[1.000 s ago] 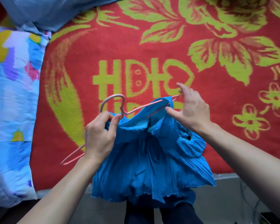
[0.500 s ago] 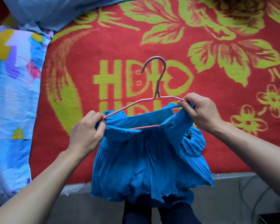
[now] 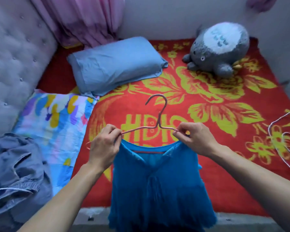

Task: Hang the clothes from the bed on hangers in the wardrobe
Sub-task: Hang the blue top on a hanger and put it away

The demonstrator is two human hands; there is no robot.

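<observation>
- Pink wire hanger [image 3: 159, 122] sits inside your blue top [image 3: 157, 185], hook pointing up, above the red bed [image 3: 208, 91].
- Your left hand [image 3: 102, 148] has its grip pinched on the hanger's left shoulder.
- Your right hand [image 3: 197, 138] pinches the right shoulder at the top's neckline.
- Grey clothes [image 3: 15, 173] lie at the bed's left.

2 bare forearms, no sleeves visible
</observation>
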